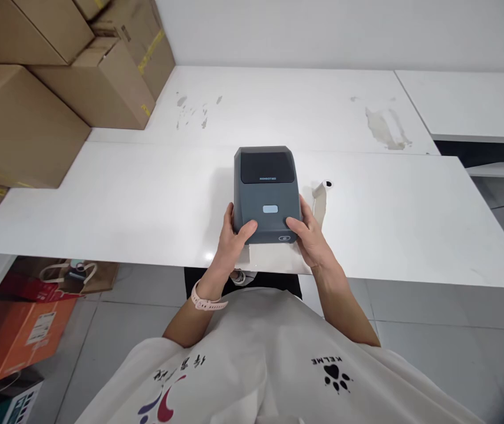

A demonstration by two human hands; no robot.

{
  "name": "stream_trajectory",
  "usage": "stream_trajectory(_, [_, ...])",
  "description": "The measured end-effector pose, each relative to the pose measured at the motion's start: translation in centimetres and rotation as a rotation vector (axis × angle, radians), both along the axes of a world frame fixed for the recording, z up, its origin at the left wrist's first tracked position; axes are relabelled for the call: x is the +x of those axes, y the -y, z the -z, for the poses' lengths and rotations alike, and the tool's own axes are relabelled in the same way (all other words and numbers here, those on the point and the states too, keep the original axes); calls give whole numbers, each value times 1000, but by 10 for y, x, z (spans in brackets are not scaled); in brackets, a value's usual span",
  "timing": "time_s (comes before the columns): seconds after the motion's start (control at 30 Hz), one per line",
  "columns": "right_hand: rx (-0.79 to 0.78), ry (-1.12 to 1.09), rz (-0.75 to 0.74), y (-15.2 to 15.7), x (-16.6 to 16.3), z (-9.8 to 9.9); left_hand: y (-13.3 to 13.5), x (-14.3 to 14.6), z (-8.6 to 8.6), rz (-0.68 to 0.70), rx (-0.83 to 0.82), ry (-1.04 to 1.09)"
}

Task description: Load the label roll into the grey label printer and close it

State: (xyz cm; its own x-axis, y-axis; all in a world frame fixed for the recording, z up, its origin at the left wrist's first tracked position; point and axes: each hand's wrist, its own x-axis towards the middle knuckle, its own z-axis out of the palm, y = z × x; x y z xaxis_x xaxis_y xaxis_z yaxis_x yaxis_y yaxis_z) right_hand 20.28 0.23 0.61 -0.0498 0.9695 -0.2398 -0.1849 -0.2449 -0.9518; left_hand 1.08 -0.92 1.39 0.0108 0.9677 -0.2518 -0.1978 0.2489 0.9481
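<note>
A dark blue-grey label printer [252, 197] with a black window and a pale blue button is between my hands, above the front part of the white table [145, 200]. My left hand [233, 241] grips its lower left side, thumb on the top face. On the lower right, my right hand [311, 238] holds it the same way. Just right of the printer lies a small paper roll [322, 188], its strip unrolled toward my right hand. A pale sheet or strip [273, 258] shows below the printer at the table's front edge; its full shape is hidden.
Cardboard boxes [101, 82] are stacked at the table's back left, against the white wall [322, 32]. Below the table on the left are an orange box [26, 333] and a paper bag [101, 280]. Worn patches [384, 128] mark the tabletop.
</note>
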Motion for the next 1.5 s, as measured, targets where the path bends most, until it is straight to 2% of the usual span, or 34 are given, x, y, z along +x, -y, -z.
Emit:
stream_trajectory(0.2, [38,-7,36,0,-6,-1,-6,2,9,-46,125,-80])
stream_trajectory(0.37, [80,24,48,-2,-7,5,0,-1,9,7,158,-118])
stream_trajectory(0.43, [96,47,38,-3,-6,8,15,-1,13,-82,167,-193])
stream_trajectory(0.53, [102,75,33,-4,-4,14,46,1,23,-340,149,-334])
stream_trajectory(0.57, [105,81,32,-4,-4,16,55,2,26,-307,102,-303])
stream_trajectory(0.7, [117,73,34,-3,-4,17,64,9,23,112,-149,-24])
stream_trajectory(0.77, [95,44,44,-4,-5,14,59,10,16,174,-164,37])
stream_trajectory(0.87, [95,74,75,-8,-6,3,53,8,9,198,-107,-5])
stream_trajectory(1.0, [237,280,65,-20,-10,-12,58,-7,12,207,-20,-170])
stream_trajectory(1.07, [262,349,48,-26,-12,-13,60,-17,15,114,33,-240])
stream_trajectory(1.2, [346,414,75,-37,-11,-5,51,-30,15,-193,175,-320])
stream_trajectory(1.27, [376,431,78,-39,-10,-3,41,-27,12,-265,250,-361])
stream_trajectory(1.37, [358,395,43,-33,-7,-7,30,-17,8,-173,242,-341])
stream_trajectory(1.43, [324,332,14,-22,-6,-8,27,-9,8,-77,206,-300])
stream_trajectory(1.5, [289,285,10,-9,-6,-7,28,-5,10,-39,209,-291])
